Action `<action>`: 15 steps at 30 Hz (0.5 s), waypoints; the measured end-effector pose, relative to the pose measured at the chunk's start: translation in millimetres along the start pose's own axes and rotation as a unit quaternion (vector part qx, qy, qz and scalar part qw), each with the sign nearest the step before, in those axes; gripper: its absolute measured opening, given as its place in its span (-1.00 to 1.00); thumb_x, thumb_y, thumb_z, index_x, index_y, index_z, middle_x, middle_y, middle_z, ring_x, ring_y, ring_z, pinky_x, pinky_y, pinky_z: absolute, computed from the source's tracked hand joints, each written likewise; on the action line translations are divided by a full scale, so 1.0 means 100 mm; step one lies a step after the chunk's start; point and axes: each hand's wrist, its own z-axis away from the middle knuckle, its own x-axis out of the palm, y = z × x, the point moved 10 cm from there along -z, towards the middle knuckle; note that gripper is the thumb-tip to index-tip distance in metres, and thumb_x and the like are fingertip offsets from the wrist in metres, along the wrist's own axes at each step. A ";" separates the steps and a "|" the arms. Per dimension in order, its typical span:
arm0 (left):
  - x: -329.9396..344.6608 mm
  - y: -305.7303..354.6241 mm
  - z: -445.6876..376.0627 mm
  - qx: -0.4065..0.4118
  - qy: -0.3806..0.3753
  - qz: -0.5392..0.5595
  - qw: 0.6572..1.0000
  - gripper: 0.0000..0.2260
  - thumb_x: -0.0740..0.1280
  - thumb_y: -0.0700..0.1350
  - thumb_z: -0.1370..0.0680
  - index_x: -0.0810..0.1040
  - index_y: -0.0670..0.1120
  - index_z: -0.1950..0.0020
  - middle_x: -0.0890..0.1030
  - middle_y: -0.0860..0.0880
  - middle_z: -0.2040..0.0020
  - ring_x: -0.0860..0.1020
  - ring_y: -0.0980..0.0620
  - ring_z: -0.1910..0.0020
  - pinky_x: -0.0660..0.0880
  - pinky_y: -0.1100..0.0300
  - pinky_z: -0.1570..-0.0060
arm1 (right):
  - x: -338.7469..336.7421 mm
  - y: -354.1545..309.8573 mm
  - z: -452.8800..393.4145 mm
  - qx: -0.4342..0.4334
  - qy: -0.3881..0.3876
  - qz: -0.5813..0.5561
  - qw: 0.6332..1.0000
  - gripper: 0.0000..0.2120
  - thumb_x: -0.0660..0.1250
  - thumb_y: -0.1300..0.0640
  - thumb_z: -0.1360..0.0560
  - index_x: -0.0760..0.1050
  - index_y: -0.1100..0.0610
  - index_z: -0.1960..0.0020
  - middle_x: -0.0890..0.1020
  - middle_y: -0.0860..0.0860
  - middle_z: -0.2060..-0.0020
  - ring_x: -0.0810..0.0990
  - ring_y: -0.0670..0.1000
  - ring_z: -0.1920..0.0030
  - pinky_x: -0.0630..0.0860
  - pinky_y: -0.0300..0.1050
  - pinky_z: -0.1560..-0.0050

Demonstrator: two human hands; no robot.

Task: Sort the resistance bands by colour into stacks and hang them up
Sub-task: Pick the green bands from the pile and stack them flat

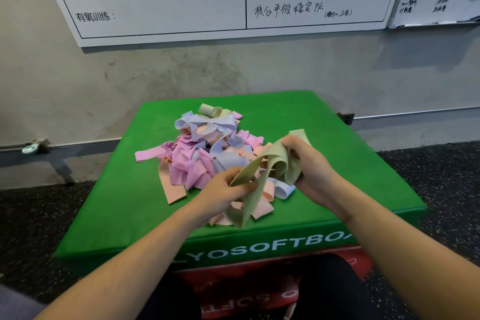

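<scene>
Head view: A green box point(350, 163) is seen at the centre of the frame, stacked on a red box point(259, 286). A mixed pile of bands point(205, 148) in pink, lilac, peach and pale green is spread over the green top, unsorted.

A pale green band point(270, 166) is held above the pile's 5 o'clock edge. The left hand point(226, 191) is closed on the band's lower end, at 7 o'clock of the band. The right hand point(309, 163) is closed on the upper end, at 3 o'clock, with the band folded over its fingers.

A second pale green band point(211, 110) is located at the pile's 12 o'clock edge. A whiteboard point(161, 13) is mounted on the wall at 12 o'clock of the green box.
</scene>
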 end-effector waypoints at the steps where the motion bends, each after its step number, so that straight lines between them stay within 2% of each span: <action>1: -0.02 -0.03 0.03 -0.009 -0.004 0.007 1.000 -0.87 0.38 -0.13 -0.59 0.60 0.01 -0.13 0.67 0.03 0.03 0.63 0.10 0.05 0.52 0.26 0.06 | -0.02 -0.01 0.02 0.000 0.004 0.005 1.000 -0.80 0.24 0.00 -0.53 0.45 0.11 0.18 0.51 0.20 0.23 0.46 0.16 0.14 0.35 0.15 -0.04; 4: -0.10 -0.13 0.11 -0.038 -0.008 0.021 0.999 -0.82 0.34 -0.21 -0.60 0.59 -0.02 -0.17 0.65 -0.06 -0.05 0.62 0.05 0.05 0.51 0.25 0.08 | -0.09 -0.02 0.09 0.008 0.010 -0.013 1.000 -0.78 0.28 0.01 -0.46 0.45 0.18 0.12 0.49 0.28 0.09 0.48 0.23 0.03 0.44 0.29 -0.12; 7: -0.18 -0.18 0.17 -0.054 0.003 0.108 0.993 -0.76 0.35 -0.26 -0.56 0.57 -0.06 -0.20 0.63 -0.14 -0.05 0.61 -0.02 0.08 0.56 0.10 0.08 | -0.20 -0.02 0.11 0.005 0.011 0.004 1.000 -0.79 0.23 0.06 -0.55 0.48 0.20 0.11 0.55 0.28 0.08 0.55 0.22 0.03 0.47 0.38 -0.21; 8: -0.21 -0.18 0.19 -0.056 0.007 0.152 0.987 -0.74 0.39 -0.25 -0.53 0.57 -0.06 -0.20 0.65 -0.11 -0.01 0.61 -0.03 0.09 0.57 0.06 0.09 | -0.23 -0.01 0.11 0.002 0.009 0.027 1.000 -0.79 0.21 0.05 -0.57 0.49 0.19 0.11 0.57 0.27 0.08 0.56 0.18 0.06 0.51 0.36 -0.17; 10: -0.26 -0.14 0.22 -0.049 0.010 0.228 0.972 -0.69 0.42 -0.26 -0.48 0.57 -0.06 -0.21 0.67 -0.07 0.00 0.62 -0.02 0.11 0.56 0.05 0.11 | -0.29 0.01 0.16 -0.002 0.008 0.085 0.996 -0.77 0.16 0.06 -0.60 0.48 0.20 0.08 0.59 0.22 0.12 0.57 0.10 0.19 0.63 0.13 0.15; 12: -0.33 -0.10 0.24 -0.040 0.009 0.281 0.959 -0.64 0.41 -0.31 -0.46 0.57 -0.04 -0.22 0.62 -0.09 -0.08 0.62 -0.02 0.09 0.60 0.08 0.15 | -0.39 0.05 0.19 -0.005 0.022 0.136 0.990 -0.74 0.12 0.08 -0.62 0.46 0.22 0.08 0.58 0.15 0.25 0.51 0.04 0.31 0.49 -0.07 0.34; 15: -0.42 0.00 0.27 -0.029 0.015 0.307 0.951 -0.53 0.51 -0.31 -0.35 0.56 -0.06 -0.23 0.59 -0.12 -0.14 0.63 0.00 0.08 0.62 0.18 0.23 | -0.55 0.11 0.24 -0.006 0.040 0.186 0.982 -0.75 0.12 0.11 -0.62 0.44 0.21 0.14 0.45 0.02 0.41 0.35 -0.01 0.42 0.31 -0.15 0.42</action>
